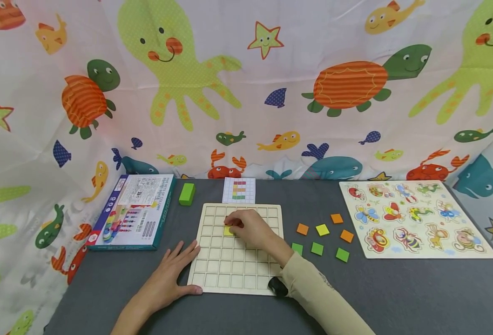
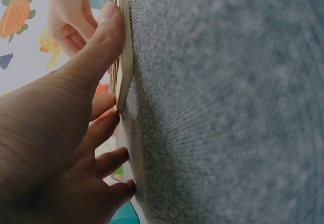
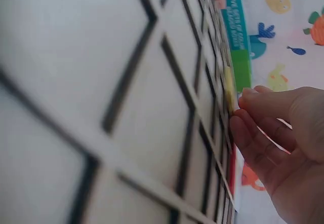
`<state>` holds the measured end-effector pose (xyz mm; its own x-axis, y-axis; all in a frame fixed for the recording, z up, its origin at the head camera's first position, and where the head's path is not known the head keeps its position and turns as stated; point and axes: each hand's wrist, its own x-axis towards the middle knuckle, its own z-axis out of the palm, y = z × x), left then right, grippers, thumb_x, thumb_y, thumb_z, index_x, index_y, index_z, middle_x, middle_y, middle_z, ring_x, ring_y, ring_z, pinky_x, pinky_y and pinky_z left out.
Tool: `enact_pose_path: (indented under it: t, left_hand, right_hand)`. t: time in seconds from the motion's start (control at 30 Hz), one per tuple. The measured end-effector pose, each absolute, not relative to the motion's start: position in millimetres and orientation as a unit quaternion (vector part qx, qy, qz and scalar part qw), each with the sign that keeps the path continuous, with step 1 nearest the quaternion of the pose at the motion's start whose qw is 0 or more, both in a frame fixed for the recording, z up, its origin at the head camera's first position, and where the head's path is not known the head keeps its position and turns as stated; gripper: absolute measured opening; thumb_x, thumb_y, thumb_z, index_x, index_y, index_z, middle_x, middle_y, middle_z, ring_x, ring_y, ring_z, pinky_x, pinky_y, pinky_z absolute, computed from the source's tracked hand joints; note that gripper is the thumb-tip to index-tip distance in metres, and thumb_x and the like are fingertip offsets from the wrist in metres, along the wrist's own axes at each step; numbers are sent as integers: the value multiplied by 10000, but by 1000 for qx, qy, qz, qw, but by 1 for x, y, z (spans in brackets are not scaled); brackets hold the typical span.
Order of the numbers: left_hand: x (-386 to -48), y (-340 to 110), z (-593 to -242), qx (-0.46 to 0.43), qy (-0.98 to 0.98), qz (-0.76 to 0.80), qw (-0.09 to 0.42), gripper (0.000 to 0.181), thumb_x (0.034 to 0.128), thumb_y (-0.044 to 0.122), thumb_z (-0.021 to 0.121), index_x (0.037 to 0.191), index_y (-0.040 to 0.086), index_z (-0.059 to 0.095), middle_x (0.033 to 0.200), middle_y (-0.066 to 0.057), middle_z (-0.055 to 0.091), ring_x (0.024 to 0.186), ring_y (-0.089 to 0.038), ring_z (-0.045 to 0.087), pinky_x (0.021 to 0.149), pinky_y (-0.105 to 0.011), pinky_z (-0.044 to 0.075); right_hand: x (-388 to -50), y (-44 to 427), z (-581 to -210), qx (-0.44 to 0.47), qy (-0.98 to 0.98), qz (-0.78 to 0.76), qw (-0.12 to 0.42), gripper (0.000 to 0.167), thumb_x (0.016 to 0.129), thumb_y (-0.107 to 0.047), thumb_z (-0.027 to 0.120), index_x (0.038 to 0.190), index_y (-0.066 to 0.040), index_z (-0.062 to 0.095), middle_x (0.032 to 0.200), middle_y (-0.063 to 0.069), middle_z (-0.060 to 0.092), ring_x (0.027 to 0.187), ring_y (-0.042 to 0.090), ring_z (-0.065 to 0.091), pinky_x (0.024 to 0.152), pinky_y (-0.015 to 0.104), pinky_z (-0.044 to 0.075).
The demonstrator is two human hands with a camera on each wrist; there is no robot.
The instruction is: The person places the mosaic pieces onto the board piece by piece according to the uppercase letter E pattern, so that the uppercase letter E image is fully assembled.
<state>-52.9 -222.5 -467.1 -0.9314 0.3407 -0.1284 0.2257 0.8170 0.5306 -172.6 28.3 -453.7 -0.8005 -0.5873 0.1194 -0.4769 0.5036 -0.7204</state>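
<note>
A pale wooden grid board lies on the grey table. My left hand rests at its left side with fingers spread, the thumb on the near left corner and the index fingertip by the left edge. Over the upper part of the board, my right hand has its thumb and fingertips bent together at a yellow square tile. In the right wrist view the yellow tile sits at the board's surface against the fingertips. A red strip shows beyond; the fingers hide much of that area from above.
Several orange, yellow and green tiles lie right of the board. Behind it is a pattern card. A green block and a boxed toy set stand left; an insect puzzle board lies right. A printed curtain hangs behind.
</note>
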Motion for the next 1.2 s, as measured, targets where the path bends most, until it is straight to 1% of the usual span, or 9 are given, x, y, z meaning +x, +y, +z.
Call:
enact_pose_path:
  t: [0.17, 0.27, 0.43, 0.57, 0.73, 0.83, 1.03, 1.2]
  left_hand:
    - [-52, -223, -468, 149, 948, 262, 104, 999, 701, 593, 754, 1519, 152, 388, 1590, -36, 301, 1468, -413, 160, 1150, -643, 102]
    - [-52, -223, -467, 151, 948, 261, 104, 998, 703, 580, 762, 1519, 145, 387, 1590, -37, 299, 1469, -411, 159, 1151, -640, 103]
    - [-52, -222, -464, 145, 948, 263, 108, 1003, 698, 575, 773, 1514, 130, 395, 1591, -41, 298, 1469, -413, 157, 1150, -645, 95]
    - [-52, -221, -463, 141, 948, 262, 115, 1003, 697, 572, 778, 1511, 125, 400, 1589, -45, 301, 1468, -416, 156, 1147, -653, 91]
    - [-53, -221, -464, 144, 948, 257, 117, 1003, 698, 583, 772, 1512, 131, 398, 1591, -35, 298, 1467, -418, 159, 1146, -656, 98]
    - [-53, -220, -464, 148, 947, 259, 118, 1005, 697, 588, 769, 1512, 131, 399, 1591, -36, 300, 1466, -420, 160, 1147, -652, 100]
    - [-53, -221, -465, 144, 948, 259, 115, 1006, 692, 579, 778, 1509, 127, 404, 1589, -41, 303, 1465, -422, 166, 1142, -661, 100]
    - [-53, -221, -464, 149, 948, 258, 111, 1003, 698, 597, 763, 1509, 128, 405, 1589, -36, 301, 1464, -422, 167, 1137, -668, 105]
  right_hand:
    - [-172, 50, -442, -304, 864, -398, 51, 175, 898, -44, 702, 1071, -42, 729, 1000, 47, 716, 887, 154, 627, 804, 317, 544]
    - [-174, 71, -436, -296, 866, -401, 42, 189, 898, -25, 694, 1085, -12, 721, 1002, 77, 716, 896, 180, 641, 789, 329, 564]
    - [-178, 111, -431, -271, 887, -371, 34, 233, 897, -20, 694, 1129, 2, 702, 1039, 105, 707, 895, 210, 645, 778, 344, 573]
    - [-180, 142, -434, -251, 908, -335, 38, 273, 875, -20, 719, 1146, 0, 693, 1043, 119, 699, 899, 233, 650, 793, 375, 569]
    - [-179, 171, -436, -253, 918, -302, 43, 306, 841, -12, 749, 1139, 18, 688, 1041, 143, 697, 897, 278, 653, 778, 399, 560]
    - [-176, 179, -438, -244, 928, -279, 46, 301, 831, -9, 757, 1125, 12, 694, 1031, 135, 696, 892, 276, 649, 772, 400, 555]
    - [-171, 180, -444, -236, 934, -265, 50, 259, 838, -32, 758, 1092, -9, 712, 1017, 108, 698, 901, 260, 649, 784, 389, 554]
    - [-168, 182, -445, -228, 932, -278, 47, 280, 822, -49, 779, 1090, -5, 713, 997, 106, 702, 869, 242, 646, 756, 377, 546]
